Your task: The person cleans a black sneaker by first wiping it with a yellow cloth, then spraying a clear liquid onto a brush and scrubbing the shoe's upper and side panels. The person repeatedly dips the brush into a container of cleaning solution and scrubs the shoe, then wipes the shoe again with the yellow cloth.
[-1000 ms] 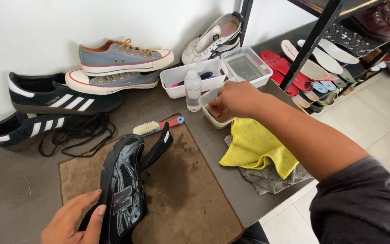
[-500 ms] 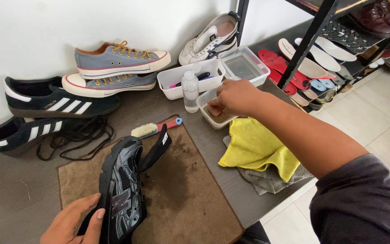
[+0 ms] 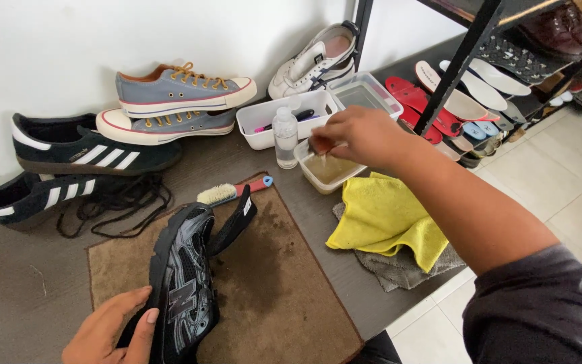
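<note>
Left hand grip holds black shoe on mat; right hand pinches small item over tub, item unclear.

A small clear plastic bottle with a pale label stands upright at upper centre of the frame, between a white oblong tub and a clear tub of brownish liquid.

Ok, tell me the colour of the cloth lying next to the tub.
Yellow: the cloth lies over a grey one, clearest in the head view.
</note>
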